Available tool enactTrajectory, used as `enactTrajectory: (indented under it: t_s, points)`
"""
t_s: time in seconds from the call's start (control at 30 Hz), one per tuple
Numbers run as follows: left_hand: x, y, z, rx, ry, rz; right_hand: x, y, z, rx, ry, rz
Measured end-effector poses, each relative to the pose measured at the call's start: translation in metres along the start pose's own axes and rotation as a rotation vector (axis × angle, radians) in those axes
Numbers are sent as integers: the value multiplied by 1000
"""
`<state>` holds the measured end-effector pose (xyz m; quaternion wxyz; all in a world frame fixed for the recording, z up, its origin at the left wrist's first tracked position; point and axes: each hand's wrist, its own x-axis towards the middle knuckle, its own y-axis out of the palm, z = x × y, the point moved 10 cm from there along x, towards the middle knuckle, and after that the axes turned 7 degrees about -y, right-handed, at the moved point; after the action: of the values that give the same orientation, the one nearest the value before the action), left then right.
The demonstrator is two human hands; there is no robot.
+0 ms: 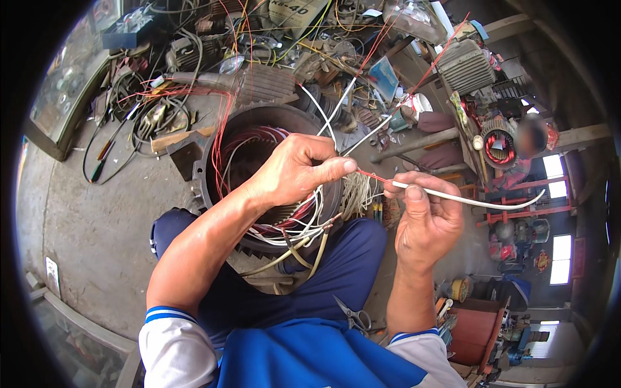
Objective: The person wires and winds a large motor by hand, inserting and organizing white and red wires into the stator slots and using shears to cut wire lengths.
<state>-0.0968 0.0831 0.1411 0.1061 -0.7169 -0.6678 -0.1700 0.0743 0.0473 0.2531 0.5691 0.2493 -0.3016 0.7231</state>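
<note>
My left hand (301,169) is closed, thumb against forefinger, on thin red wires (374,175) in front of me. To its right, my right hand (428,223) pinches a white insulating sleeve (472,201), which curves away to the right. The red wires run from my left fingertips to the sleeve's near end. Below my left hand stands a motor stator (206,169), a round dark metal housing with red windings inside. White sleeved leads (309,218) loop over its near side. More white sleeves (374,136) on red wires stick up beyond my hands. My left hand hides part of the stator.
Scissors (354,315) lie near my lap. Left of the stator are a screwdriver (103,152) and coiled black cable (162,132). Motor parts, including a finned housing (466,66), crowd the far side. Another wound stator (499,145) is at the right. A bundle of pale cords (358,194) hangs beside the stator.
</note>
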Motion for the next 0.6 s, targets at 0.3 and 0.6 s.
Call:
enactTrajectory:
  t_s: [0.3, 0.6]
  points:
    - [0, -1, -2, 10, 10, -4, -2, 3, -1, 22, 78, -3]
    - [-1, -2, -6, 20, 25, -1, -4, 4, -1, 7, 186, 18]
